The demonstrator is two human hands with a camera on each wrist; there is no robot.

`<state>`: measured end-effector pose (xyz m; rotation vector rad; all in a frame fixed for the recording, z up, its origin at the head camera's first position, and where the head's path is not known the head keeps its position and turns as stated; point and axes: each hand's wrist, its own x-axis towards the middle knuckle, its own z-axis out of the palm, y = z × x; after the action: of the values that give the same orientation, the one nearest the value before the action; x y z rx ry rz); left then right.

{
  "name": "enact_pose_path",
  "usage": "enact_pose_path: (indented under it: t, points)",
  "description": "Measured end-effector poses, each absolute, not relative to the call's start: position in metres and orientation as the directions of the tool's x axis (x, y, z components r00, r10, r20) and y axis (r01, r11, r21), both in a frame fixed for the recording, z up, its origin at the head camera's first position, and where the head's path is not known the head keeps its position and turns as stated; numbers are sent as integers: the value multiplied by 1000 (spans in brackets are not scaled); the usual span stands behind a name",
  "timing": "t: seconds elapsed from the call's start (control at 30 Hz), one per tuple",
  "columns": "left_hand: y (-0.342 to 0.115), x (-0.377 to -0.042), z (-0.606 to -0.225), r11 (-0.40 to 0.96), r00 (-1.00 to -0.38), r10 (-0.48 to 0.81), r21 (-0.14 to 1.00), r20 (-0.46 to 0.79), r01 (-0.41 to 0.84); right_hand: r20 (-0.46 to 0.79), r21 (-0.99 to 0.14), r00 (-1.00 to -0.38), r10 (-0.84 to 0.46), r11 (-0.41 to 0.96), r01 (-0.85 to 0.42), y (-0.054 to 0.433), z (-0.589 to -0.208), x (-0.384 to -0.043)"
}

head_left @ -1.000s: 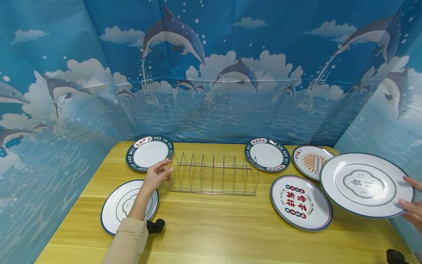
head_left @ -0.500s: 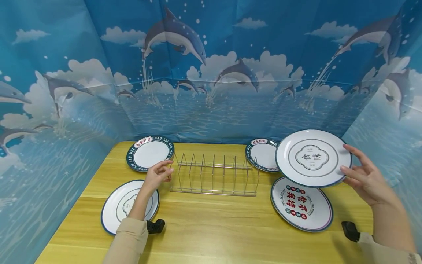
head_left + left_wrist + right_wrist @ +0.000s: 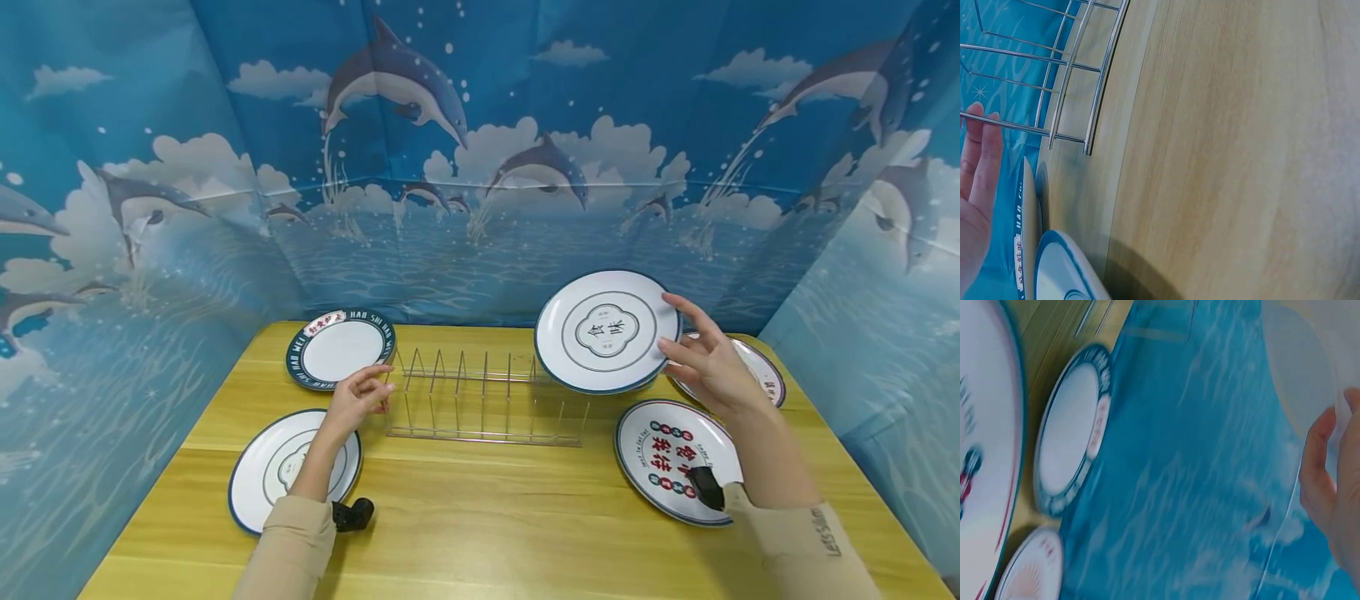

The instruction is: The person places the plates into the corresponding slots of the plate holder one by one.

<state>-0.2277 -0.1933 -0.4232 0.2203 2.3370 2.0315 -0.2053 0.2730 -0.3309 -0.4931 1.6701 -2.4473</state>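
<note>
My right hand [image 3: 712,362] pinches a white plate [image 3: 570,333] with a thin blue rim by its right edge. The plate is raised and tilted, its grey emblem and dark characters facing me, over the table's back right. It overlaps the right end of a wire plate rack [image 3: 480,438]. At the rack's left end, my left hand [image 3: 356,404] holds the end wire between thumb and fingers. In the left wrist view the fingers [image 3: 986,169] reach up behind that wire. The right wrist view shows the underside of the held plate [image 3: 1300,356] at the fingertips.
A green-rimmed plate [image 3: 341,352] lies back left, and a blue-rimmed plate [image 3: 255,467] lies partly under my left forearm. On the right are a plate with red characters [image 3: 645,454] and a partly covered plate [image 3: 768,375]. Another green-rimmed plate [image 3: 1072,431] hides behind the held one.
My right hand has carried the plate from the far right leftward and toward the back, tilting it more upright, close to the rack's right end. The left hand has stayed at the rack.
</note>
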Motion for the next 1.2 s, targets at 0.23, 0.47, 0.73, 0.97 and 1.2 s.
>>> enact_pose_path:
  t: [0.23, 0.47, 0.73, 0.97, 1.2]
  points:
    - [-194, -228, -423, 130, -989, 133, 988, 60, 78, 118, -962, -953, -278, -271, -40, 228, -320, -215]
    - [-193, -228, -424, 134, -990, 129, 988, 53, 71, 82, -982, -950, -300, -185, -27, 189, -315, -221]
    - [-196, -233, -432, 122, -989, 135, 990, 54, 70, 62, -996, -941, -333, -78, -38, 145, -314, -227]
    - [-202, -240, -448, 110, -988, 146, 991, 58, 74, 34, -999, -948, -318, -6, -34, 115, -313, -229]
    - [-203, -241, -446, 111, -985, 162, 991, 60, 78, 43, -997, -952, -303, 46, -59, 90, -311, -234]
